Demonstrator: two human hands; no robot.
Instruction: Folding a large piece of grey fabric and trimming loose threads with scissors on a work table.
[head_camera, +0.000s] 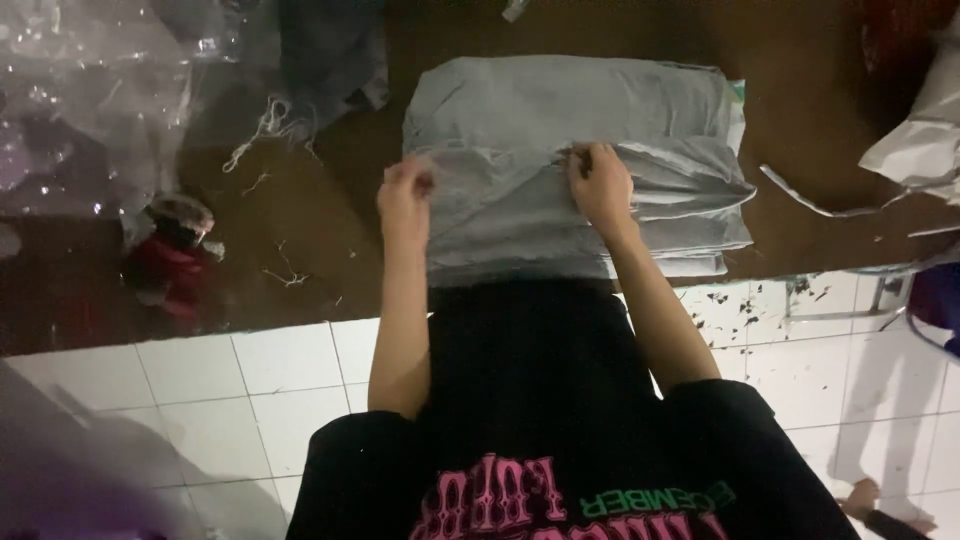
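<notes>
Left hand (405, 190) closed in a pinch on the near left part of the top grey garment (520, 190); right hand (598, 185) likewise pinching the same cloth at a gathered fold near its middle. The garment lies uppermost on a stack of folded grey garments (660, 235), directly under and between both hands, at the near edge of a dark brown table (330, 250). Clear plastic wrapping (90, 90), crumpled and glossy, occupies the far left of the table; a white plastic bag (920, 140) lies at the far right. A small red and white object (175, 255), blurred, sits left of the stack. White tiled floor (250, 390) below
</notes>
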